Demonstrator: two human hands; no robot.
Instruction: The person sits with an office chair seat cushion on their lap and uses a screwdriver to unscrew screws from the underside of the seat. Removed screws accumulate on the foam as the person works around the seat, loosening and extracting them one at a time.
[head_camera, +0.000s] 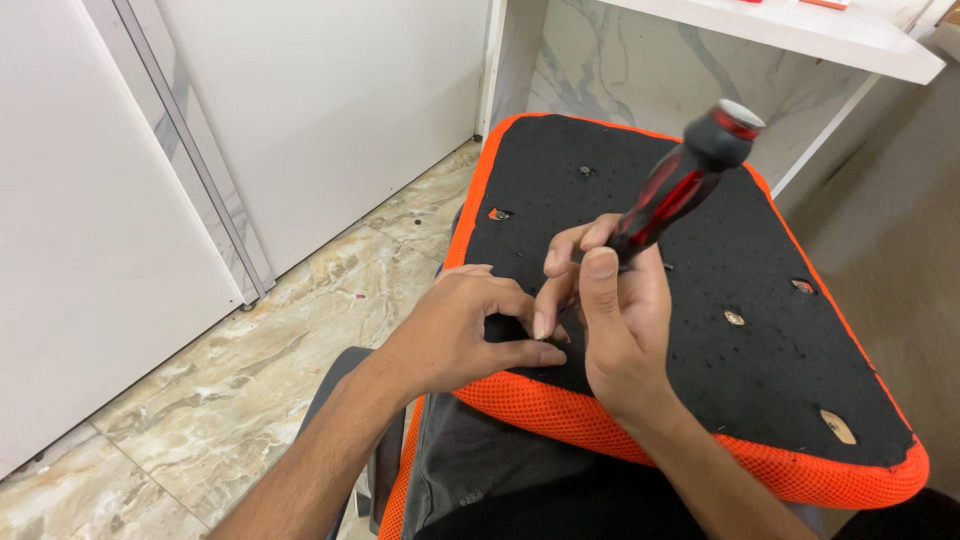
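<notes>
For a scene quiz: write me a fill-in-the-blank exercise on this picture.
1. The right hand holds a red and black ____.
2. The left hand rests on the seat panel, whose flat face is ____.
3. The panel's mesh edge is coloured ____.
4. The floor is laid with marbled ____.

Missing words: screwdriver; black; orange; tiles

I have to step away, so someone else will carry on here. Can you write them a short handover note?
Right hand: holds a red-and-black screwdriver, tip down near the seat's front edge.
Left hand: fingertips pinched at the tip; what they hold is hidden.
Seat: upside down across the lap, black underside up, orange mesh rim.
Done: nothing visibly fitted.
Left: several holes in the underside stand open.
</notes>
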